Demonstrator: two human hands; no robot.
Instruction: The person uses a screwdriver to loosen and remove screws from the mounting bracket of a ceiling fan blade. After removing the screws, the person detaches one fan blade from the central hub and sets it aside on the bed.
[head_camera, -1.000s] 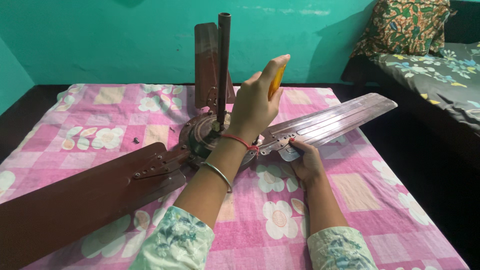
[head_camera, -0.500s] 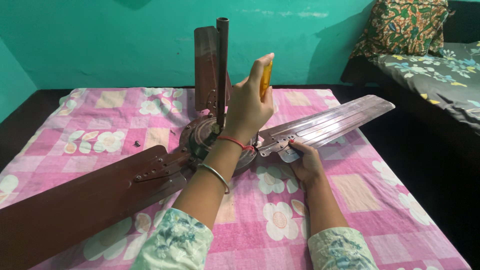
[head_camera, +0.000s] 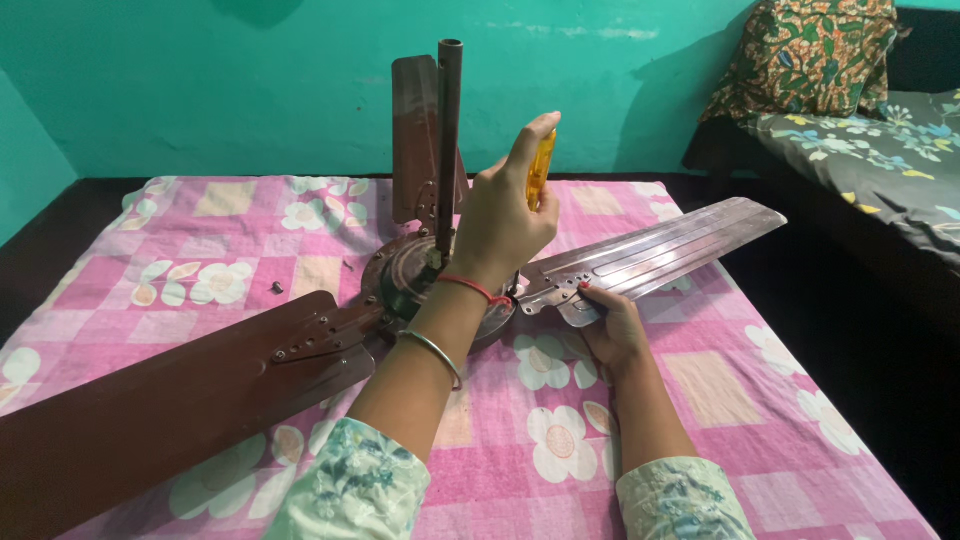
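A brown ceiling fan lies on a pink floral sheet (head_camera: 770, 410), its motor hub (head_camera: 398, 272) in the middle and its down rod (head_camera: 449, 130) standing upright. My left hand (head_camera: 498, 228) is over the hub, closed around the yellow handle of a screwdriver (head_camera: 542, 165) held upright; its tip is hidden behind the hand. My right hand (head_camera: 612, 330) grips the root of the right fan blade (head_camera: 670, 245) from below, next to the bracket screws. A second blade (head_camera: 170, 400) stretches to the near left, and a third (head_camera: 413, 130) points away behind the rod.
A small loose screw (head_camera: 277, 287) lies on the sheet left of the hub. A bed with a dark floral cover (head_camera: 880, 150) and a patterned pillow (head_camera: 810, 55) stands at the right. A teal wall (head_camera: 200, 90) closes the back.
My left hand has turned with the screwdriver, bringing the yellow handle from a tilt to nearly upright. My right hand has stayed on the blade root.
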